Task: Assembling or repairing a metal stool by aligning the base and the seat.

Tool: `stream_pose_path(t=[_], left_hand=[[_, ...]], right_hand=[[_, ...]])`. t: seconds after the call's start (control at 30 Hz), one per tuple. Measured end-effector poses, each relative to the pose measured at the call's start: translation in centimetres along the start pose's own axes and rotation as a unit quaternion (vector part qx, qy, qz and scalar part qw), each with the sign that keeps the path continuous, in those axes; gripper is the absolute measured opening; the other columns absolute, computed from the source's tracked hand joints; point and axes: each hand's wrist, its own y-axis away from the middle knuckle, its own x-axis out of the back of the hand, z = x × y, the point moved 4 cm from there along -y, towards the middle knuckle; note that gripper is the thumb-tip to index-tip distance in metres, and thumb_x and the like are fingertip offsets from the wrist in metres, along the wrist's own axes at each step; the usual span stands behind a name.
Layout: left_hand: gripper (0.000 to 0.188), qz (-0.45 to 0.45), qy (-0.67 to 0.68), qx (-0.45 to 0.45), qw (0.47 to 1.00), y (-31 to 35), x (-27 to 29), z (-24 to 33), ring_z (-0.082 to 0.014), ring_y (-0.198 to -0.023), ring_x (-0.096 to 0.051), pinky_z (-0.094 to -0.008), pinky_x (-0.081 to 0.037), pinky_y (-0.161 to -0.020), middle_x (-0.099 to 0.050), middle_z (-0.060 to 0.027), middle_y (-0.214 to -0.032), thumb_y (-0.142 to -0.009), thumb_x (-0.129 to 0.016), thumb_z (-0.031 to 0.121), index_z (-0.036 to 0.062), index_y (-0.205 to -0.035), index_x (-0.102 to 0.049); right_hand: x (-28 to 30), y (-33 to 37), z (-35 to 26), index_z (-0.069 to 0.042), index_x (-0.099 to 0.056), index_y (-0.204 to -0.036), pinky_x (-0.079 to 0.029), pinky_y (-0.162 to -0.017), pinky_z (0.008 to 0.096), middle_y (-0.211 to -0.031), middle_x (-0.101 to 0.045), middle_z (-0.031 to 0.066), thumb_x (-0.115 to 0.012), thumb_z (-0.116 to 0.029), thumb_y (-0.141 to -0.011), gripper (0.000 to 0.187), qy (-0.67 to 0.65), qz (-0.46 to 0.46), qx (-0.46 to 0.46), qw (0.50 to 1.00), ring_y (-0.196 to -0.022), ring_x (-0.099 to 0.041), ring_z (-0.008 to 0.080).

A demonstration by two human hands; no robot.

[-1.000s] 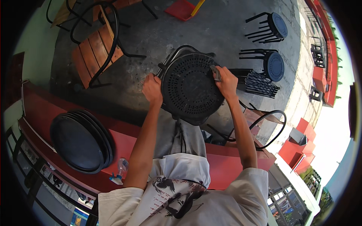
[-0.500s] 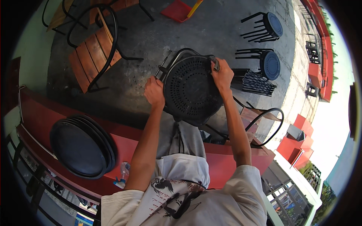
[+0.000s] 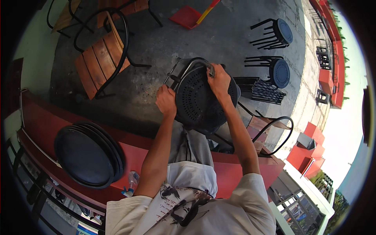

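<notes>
In front of my legs I have a black round stool (image 3: 192,96) with a perforated seat, its seat tilted up toward me. Curved metal tubing (image 3: 199,60) shows along its far rim. My left hand (image 3: 166,100) is closed on the stool's left side, by a thin metal bar. The fingers of my right hand (image 3: 219,81) are closed on a small grey cloth (image 3: 211,70), pressed to the far right part of the rim. Most of the stool's legs are hidden behind the seat.
Stacked black stools (image 3: 281,73) lie on their sides at the right. A wooden slatted chair (image 3: 98,58) stands at the left, a red dustpan (image 3: 186,17) farther off. Black round trays (image 3: 88,154) and a clear spray bottle (image 3: 133,180) rest on the red ledge (image 3: 135,154) beside me.
My right hand has moved left along the stool's rim with the cloth. The stool has turned a little, and my left hand has shifted slightly right and nearer, still gripping it.
</notes>
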Motion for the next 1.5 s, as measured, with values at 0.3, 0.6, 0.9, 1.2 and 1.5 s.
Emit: stream_pose_path(t=[0.3,0.6,0.9,1.2,1.5], left_hand=[[0.016,0.002,0.002,0.0,1.0,0.1,-0.3,-0.5,-0.0402,-0.097,-0.063,-0.0542,-0.054,-0.075,-0.063,-0.0155,-0.101,-0.094,-0.054,0.021,0.0054,-0.098,-0.057],[0.018,0.005,0.109,-0.039,0.993,0.0,0.2,-1.1,-0.0406,-0.097,-0.062,-0.0524,-0.051,-0.077,-0.065,-0.0164,-0.106,-0.097,-0.051,0.017,0.0062,-0.108,-0.061],[0.037,-0.154,0.441,0.139,0.873,1.0,2.5,-3.6,-0.0161,-0.082,-0.063,-0.031,-0.049,-0.079,-0.073,-0.0095,-0.097,-0.104,-0.046,0.026,-0.0016,-0.12,-0.065],[0.051,-0.381,0.488,0.253,0.743,-1.7,0.5,-3.4,-0.0201,-0.103,-0.065,-0.0366,-0.045,-0.096,-0.07,-0.0035,-0.116,-0.102,-0.043,0.052,0.0115,-0.129,-0.061],[0.045,-0.346,0.54,0.243,0.728,0.5,-1.4,-2.7,-0.0146,-0.101,-0.065,-0.0324,-0.045,-0.091,-0.072,-0.0002,-0.116,-0.105,-0.043,0.048,0.0125,-0.125,-0.062]], right_hand=[[2.9,-4.1,3.2,-0.008,-0.074,-0.109,-0.054,-0.075,0.0452,-0.1,-0.073,0.0147,-0.071,-0.025,-0.093,0.023,0.039,-0.019,-0.113,0.993,-0.087,-0.07,0.0397],[6.5,3.8,10.2,-0.005,-0.062,-0.13,-0.05,-0.091,0.0395,-0.113,-0.068,0.0207,-0.061,-0.026,-0.102,0.035,-0.117,-0.036,-0.244,0.962,-0.104,-0.067,0.0353],[6.3,15.4,12.3,-0.009,-0.061,-0.131,-0.05,-0.064,0.0258,-0.11,-0.069,-0.0001,-0.058,-0.037,-0.105,0.038,-0.406,0.134,-0.606,0.671,-0.093,-0.067,0.0114],[8.2,8.3,7.5,-0.003,-0.06,-0.133,-0.051,-0.08,0.0352,-0.115,-0.07,0.0081,-0.052,-0.027,-0.108,0.035,-0.288,0.1,-0.418,0.856,-0.093,-0.067,0.0204],[2.9,-0.6,3.0,-0.005,-0.061,-0.124,-0.05,-0.092,0.0481,-0.111,-0.065,0.017,-0.067,-0.008,-0.084,0.041,-0.026,-0.141,-0.034,0.989,-0.106,-0.062,0.0386]])
